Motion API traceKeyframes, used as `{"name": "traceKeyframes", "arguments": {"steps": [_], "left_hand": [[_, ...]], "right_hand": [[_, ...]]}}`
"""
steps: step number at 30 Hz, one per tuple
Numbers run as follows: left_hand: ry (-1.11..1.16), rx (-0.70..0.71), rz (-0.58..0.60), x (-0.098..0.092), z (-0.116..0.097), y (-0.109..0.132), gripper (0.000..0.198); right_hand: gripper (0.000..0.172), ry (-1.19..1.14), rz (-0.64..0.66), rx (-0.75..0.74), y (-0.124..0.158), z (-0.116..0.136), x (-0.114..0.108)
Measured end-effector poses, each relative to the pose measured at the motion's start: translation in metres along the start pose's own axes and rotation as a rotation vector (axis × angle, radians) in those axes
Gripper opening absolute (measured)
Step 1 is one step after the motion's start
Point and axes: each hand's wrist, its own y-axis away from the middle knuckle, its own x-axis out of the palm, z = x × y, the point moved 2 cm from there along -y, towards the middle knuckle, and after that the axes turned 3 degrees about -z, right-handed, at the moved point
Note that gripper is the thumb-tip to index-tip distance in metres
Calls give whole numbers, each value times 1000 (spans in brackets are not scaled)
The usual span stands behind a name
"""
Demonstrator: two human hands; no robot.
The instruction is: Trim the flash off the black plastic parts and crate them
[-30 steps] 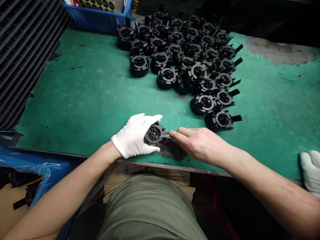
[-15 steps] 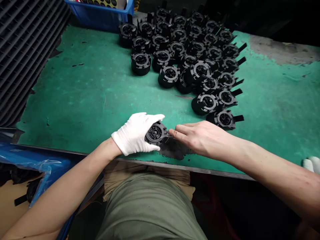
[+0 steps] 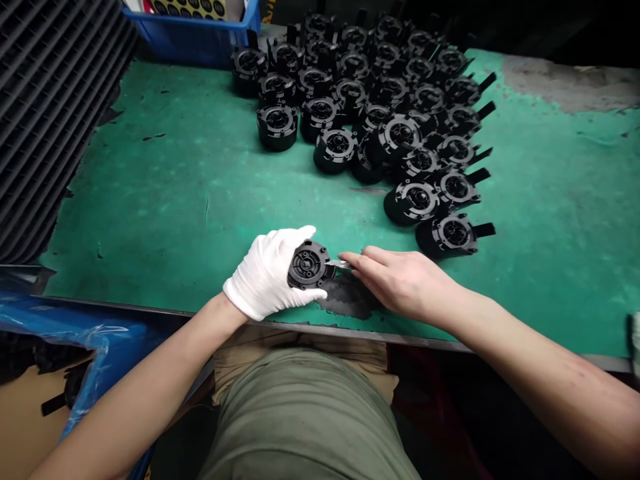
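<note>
My left hand (image 3: 267, 273), in a white glove, is closed round a round black plastic housing (image 3: 309, 265) near the table's front edge. The housing's ribbed, ring-shaped face is turned up, and the glove hides its left side. In my bare right hand (image 3: 395, 277) is a small knife (image 3: 339, 264), pinched between thumb and fingers. Its pointed metal blade aims left at the housing's right rim; whether the tip touches it I cannot tell. Most of the knife's handle is hidden in my fingers.
Many similar black housings (image 3: 335, 148) stand crowded at the table's back, some with upright or sideways tabs. A blue bin (image 3: 195, 40) sits behind them. Black ribbed trays (image 3: 55, 120) are stacked at left. A plastic-lined box (image 3: 30, 400) holding black parts is at lower left.
The knife has drawn slightly right from the housing's rim, and more of its blade shows. My left hand keeps its hold. The camera view has shifted a little.
</note>
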Motion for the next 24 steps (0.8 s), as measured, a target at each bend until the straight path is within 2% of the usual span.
{"name": "traceKeyframes", "arguments": {"steps": [4,11,24], "left_hand": [[59,39,11,2,4,-2,107],[56,44,-11,2,1,-2,103],[66,39,-4,2,1,-3,98]], "right_hand": [[31,1,43,-92,-9,-4,-1],[32,92,129,-196,-22,-5,-17],[36,88,112,-308,-27,-10,-15]]}}
